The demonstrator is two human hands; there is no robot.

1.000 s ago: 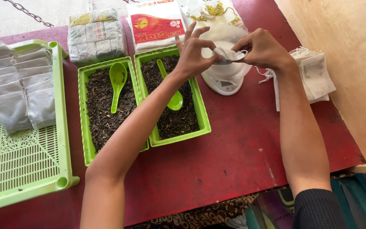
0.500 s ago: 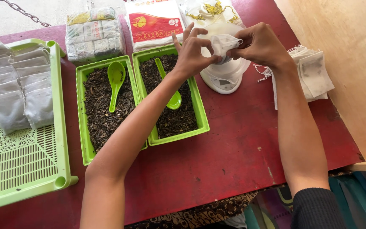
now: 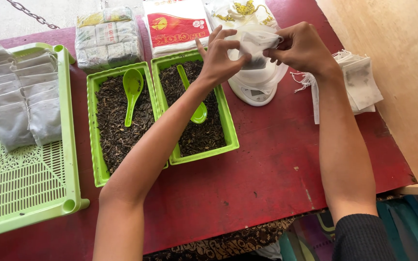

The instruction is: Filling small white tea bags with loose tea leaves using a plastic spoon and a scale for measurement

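My left hand (image 3: 221,55) and my right hand (image 3: 303,48) both grip a small white mesh bag (image 3: 256,46) that has dark tea in its bottom. They hold it above a white kitchen scale (image 3: 257,84). Just left of the scale stand two green trays of dark loose tea (image 3: 228,130) (image 3: 95,140), each with a green spoon lying in it (image 3: 198,108) (image 3: 131,89). A pile of empty white string bags (image 3: 359,84) lies to the right of my right wrist.
A large green slatted tray (image 3: 30,193) on the left holds rows of filled white bags (image 3: 18,101). Wrapped packets (image 3: 107,34) and a red-and-white package (image 3: 177,26) sit at the far edge of the red table (image 3: 267,179). A wooden panel (image 3: 402,72) borders the right.
Both hands have lifted the small bag slightly off the scale and brought it closer together between the fingers; the arms otherwise stay in place.
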